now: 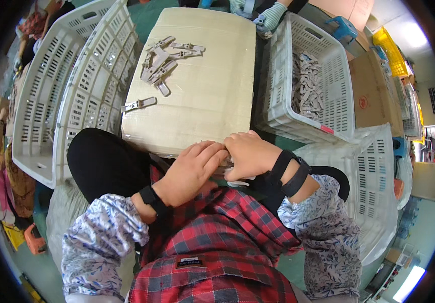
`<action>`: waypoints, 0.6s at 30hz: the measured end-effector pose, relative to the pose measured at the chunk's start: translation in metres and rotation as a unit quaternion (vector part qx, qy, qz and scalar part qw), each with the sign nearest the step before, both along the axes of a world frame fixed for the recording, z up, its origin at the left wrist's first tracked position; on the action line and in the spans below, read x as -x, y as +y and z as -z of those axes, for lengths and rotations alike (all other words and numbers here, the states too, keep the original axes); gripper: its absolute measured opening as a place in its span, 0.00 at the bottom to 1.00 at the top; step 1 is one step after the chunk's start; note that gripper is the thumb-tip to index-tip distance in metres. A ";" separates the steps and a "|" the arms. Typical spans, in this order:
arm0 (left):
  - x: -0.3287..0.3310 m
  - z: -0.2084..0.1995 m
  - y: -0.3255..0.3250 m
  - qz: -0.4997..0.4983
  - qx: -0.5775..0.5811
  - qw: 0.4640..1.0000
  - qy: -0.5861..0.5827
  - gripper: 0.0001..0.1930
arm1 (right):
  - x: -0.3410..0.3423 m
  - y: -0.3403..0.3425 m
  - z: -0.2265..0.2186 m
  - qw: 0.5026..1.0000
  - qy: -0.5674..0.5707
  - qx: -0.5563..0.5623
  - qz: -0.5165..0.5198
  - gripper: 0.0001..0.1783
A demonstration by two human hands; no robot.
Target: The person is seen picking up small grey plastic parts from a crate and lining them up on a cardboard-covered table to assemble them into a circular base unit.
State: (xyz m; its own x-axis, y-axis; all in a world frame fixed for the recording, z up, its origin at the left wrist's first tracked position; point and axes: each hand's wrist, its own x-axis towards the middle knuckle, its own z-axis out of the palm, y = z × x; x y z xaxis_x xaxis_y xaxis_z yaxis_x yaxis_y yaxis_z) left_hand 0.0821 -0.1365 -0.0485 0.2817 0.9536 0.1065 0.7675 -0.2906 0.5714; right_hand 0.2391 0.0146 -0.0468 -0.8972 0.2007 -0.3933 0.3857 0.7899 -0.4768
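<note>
My left hand (pixel 193 169) and my right hand (pixel 252 155) meet at the near edge of a pale, tape-covered box top (pixel 202 106). Both have curled fingers around a small greyish piece (pixel 227 162), mostly hidden between them, so its kind does not show. Just below my right fingers a whitish strip (pixel 238 183) sticks out. On the box top, beyond my left hand, several grey-beige plastic clips (pixel 157 65) lie in a loose heap. One more clip (pixel 139 104) lies apart from them, by the left edge.
A white crate (pixel 346 86) at the right holds many similar clips (pixel 307 88). Two white slatted crates (pixel 88 86) stand tilted on the left. Another white crate (pixel 374 177) is near my right elbow. Across the box is another person's gloved hand (pixel 270 19). A cardboard carton (pixel 374 93) stands far right.
</note>
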 end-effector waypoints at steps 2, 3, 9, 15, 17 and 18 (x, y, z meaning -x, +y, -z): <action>0.007 0.007 0.009 -0.015 0.018 0.998 -0.054 0.39 | 0.004 0.006 -0.004 0.999 -0.029 0.031 0.000 0.35; 0.010 0.006 0.014 -0.004 0.040 0.997 -0.063 0.38 | 0.003 0.009 -0.006 0.999 -0.031 0.027 -0.003 0.37; 0.030 0.017 0.043 0.033 0.088 0.986 -0.137 0.34 | 0.006 0.015 -0.013 0.998 -0.052 0.024 0.025 0.43; 0.052 0.017 0.088 0.092 0.225 0.954 -0.178 0.32 | -0.018 -0.022 -0.040 0.978 0.166 -0.128 0.021 0.43; 0.060 0.015 0.109 0.132 0.300 0.931 -0.159 0.30 | -0.013 -0.028 -0.032 0.971 0.152 -0.180 0.033 0.41; 0.065 0.020 0.116 0.130 0.301 0.931 -0.158 0.30 | -0.011 -0.026 -0.029 0.967 0.146 -0.205 0.032 0.39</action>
State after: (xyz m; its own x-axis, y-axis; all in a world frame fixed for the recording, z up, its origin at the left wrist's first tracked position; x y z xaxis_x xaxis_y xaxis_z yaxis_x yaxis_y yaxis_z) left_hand 0.0167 -0.0204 -0.0683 0.5568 0.7713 -0.3084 0.4811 0.0032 0.8767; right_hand 0.2498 -0.0117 -0.0179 -0.9385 0.3453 0.0006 0.3364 0.9147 -0.2239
